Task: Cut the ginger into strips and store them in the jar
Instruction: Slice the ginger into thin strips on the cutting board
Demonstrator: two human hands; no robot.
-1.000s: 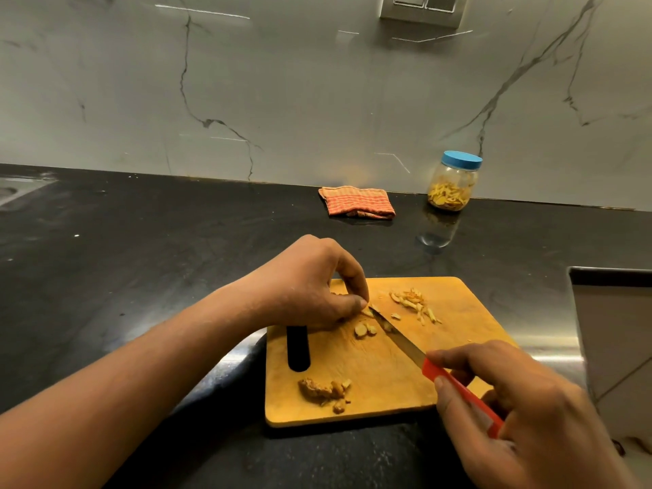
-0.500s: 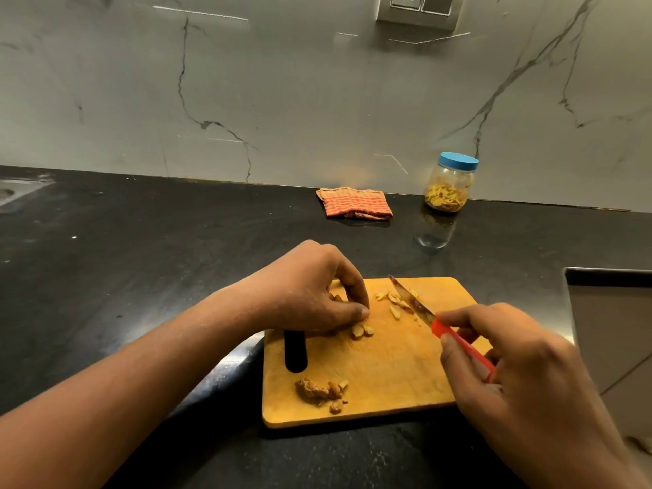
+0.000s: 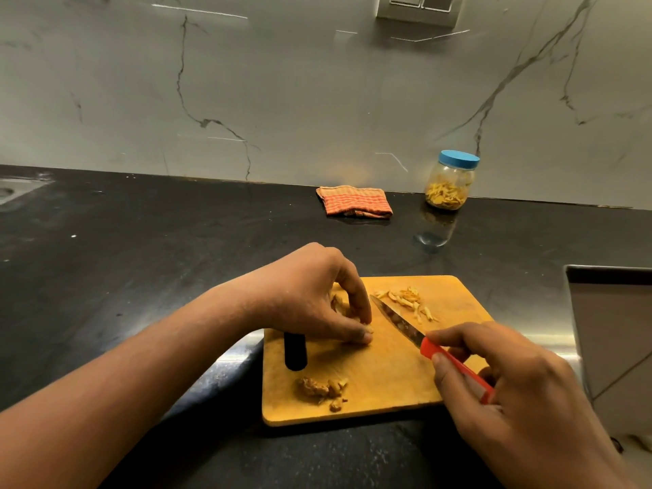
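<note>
Wooden cutting board (image 3: 388,379) sits low centre in the head view; my left hand (image 3: 310,301) curls over a small ginger piece (image 3: 368,329), pinching it at the fingertips; my right hand (image 3: 515,386) grips the red-handled knife (image 3: 400,324), blade just beside them. Cut strips (image 3: 405,301) lie toward the board's upper right; the lidded jar (image 3: 450,181) stands beyond, by the wall. I judge the ginger light, firm and slippery; I'd pin it from above.

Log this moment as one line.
phase: cutting | left hand: pinches ginger piece on cutting board | right hand: grips knife | strips: piled on board | jar: lidded, apart
</note>
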